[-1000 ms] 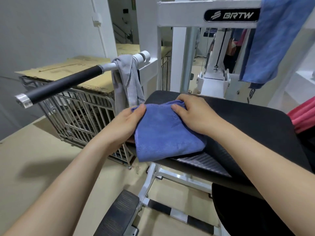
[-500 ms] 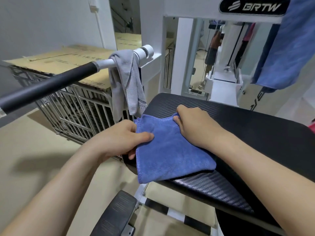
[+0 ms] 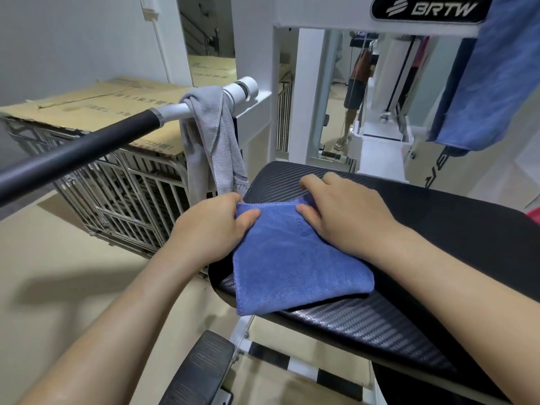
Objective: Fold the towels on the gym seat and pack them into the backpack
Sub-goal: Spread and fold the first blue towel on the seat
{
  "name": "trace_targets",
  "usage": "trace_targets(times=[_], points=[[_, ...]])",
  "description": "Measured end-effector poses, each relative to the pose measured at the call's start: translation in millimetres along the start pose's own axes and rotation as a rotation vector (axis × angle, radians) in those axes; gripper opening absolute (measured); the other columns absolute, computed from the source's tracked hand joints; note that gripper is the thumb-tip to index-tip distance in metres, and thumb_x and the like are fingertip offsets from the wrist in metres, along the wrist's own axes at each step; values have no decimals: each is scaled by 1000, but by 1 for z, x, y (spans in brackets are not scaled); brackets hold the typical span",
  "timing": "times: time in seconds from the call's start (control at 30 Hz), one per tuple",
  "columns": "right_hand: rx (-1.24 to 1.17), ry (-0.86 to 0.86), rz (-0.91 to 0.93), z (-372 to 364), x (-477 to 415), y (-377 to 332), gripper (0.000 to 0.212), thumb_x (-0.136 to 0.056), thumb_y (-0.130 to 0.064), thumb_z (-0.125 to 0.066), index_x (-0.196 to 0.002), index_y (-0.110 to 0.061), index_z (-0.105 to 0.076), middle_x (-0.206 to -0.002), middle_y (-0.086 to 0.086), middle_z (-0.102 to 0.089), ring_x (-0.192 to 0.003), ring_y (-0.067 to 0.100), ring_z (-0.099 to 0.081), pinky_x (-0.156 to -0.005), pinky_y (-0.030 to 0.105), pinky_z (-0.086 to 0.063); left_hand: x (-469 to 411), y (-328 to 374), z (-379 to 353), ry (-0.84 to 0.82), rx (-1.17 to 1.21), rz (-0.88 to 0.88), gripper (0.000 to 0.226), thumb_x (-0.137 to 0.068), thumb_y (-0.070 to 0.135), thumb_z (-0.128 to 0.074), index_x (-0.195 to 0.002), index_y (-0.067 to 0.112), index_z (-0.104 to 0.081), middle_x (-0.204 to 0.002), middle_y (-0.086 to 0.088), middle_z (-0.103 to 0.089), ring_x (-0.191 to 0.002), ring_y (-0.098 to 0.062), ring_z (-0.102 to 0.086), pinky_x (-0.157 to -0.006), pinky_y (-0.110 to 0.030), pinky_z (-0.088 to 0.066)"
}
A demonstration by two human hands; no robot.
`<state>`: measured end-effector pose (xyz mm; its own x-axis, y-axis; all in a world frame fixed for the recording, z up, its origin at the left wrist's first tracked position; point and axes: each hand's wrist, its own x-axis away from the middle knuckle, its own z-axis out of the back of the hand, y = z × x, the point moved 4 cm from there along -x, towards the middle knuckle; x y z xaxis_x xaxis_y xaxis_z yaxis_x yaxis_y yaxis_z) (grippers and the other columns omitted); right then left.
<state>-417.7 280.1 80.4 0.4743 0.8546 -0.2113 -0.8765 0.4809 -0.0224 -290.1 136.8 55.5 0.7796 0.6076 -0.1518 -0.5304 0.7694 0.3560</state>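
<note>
A folded blue towel [image 3: 292,264] lies on the left end of the black padded gym seat [image 3: 438,229], its near corner hanging over the seat edge. My left hand [image 3: 213,226] pinches the towel's far left corner between thumb and fingers. My right hand [image 3: 347,211] rests on the towel's far right part, its fingers bent over the far edge. A grey towel [image 3: 216,141] hangs from the machine's handle bar [image 3: 87,147]. Another blue towel [image 3: 491,77] hangs at the top right. No backpack is in view.
The white machine frame [image 3: 295,83] rises behind the seat. A wire cage [image 3: 122,200] topped with cardboard stands at left. A black foot pad [image 3: 201,372] and striped bar sit below the seat. A pink cloth [image 3: 534,214] shows at the right edge. A person's legs appear far behind.
The view has drawn closer and lower over the seat. Both hands stay on the towel's far corners; the left thumb now lies on top of the corner.
</note>
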Motion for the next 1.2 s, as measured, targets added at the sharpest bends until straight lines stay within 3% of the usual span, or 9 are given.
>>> trace_targets(times=[0.1,0.23,0.4,0.53,0.63,0.8,0.97,1.07,1.2], points=[[-224,-289,-48,10,-7,11,55,-86,-52,-61,-133,-26,-49,-121,1,-55,-110,21,-54,-92,34,-44,1,-5,7,41,-95,-104,42,-81,68,-46,-91,28,-55,-78,7,-53,-82,-22,-53,-68,-35,-42],[-436,-583,-73,18,-14,13,37,-76,-35,-78,-108,-22,-66,-99,-1,-73,-89,19,-69,-83,38,-56,-1,-5,11,-156,213,-132,33,-75,55,-68,-71,24,-62,-75,2,-60,-72,-15,-55,-65,-33,-42],[-1122,-533,-177,20,-16,13,31,-80,-3,-71,-110,-1,-63,-90,10,-69,-80,18,-66,-68,25,-56,-15,0,23,-120,764,-112,27,-87,42,-65,-88,15,-61,-72,5,-63,-63,-7,-55,-58,-24,-44],[-1661,-226,-314,19,-31,26,23,-87,4,-58,-105,-8,-66,-91,11,-69,-78,23,-65,-69,30,-53,-38,1,15,-225,1412,145,52,-84,45,-64,-128,22,-52,-122,-7,-66,-98,-17,-67,-78,-35,-53],[-1503,-64,-476,-4,-31,34,13,-86,0,-62,-93,-11,-61,-85,10,-64,-76,23,-59,-68,34,-46,-29,5,2,-382,1282,119,56,-85,20,-71,-129,43,-45,-114,2,-67,-85,-15,-69,-61,-33,-56],[-1042,-31,-465,-1,-17,42,21,-77,-11,-73,-86,-15,-55,-78,5,-59,-68,17,-56,-59,33,-49,-44,6,4,-44,1045,177,56,-78,4,-66,-116,40,-47,-80,-5,-56,-63,-18,-52,-55,-28,-44],[-950,-346,-422,15,17,44,75,-82,-15,-74,-136,-46,-32,-74,-1,-71,-65,23,-73,-64,32,-55,-63,11,-3,10,1036,228,67,-73,8,-76,-123,37,-43,-98,-4,-58,-78,-20,-59,-61,-27,-46],[-600,-117,-406,18,24,49,76,-78,-30,-75,-137,-48,-31,-69,-6,-64,-51,12,-67,-63,27,-49,-39,32,14,341,424,-177,37,-74,22,-71,-106,33,-59,-104,2,-48,-100,-22,-49,-83,-28,-38],[-726,39,-422,0,33,53,48,-77,-32,-71,-116,-43,-45,-58,-9,-52,-49,15,-57,-56,25,-41,9,65,-8,3,85,-586,42,-74,55,-54,-108,33,-64,-114,8,-61,-109,-19,-55,-90,-37,-46]])
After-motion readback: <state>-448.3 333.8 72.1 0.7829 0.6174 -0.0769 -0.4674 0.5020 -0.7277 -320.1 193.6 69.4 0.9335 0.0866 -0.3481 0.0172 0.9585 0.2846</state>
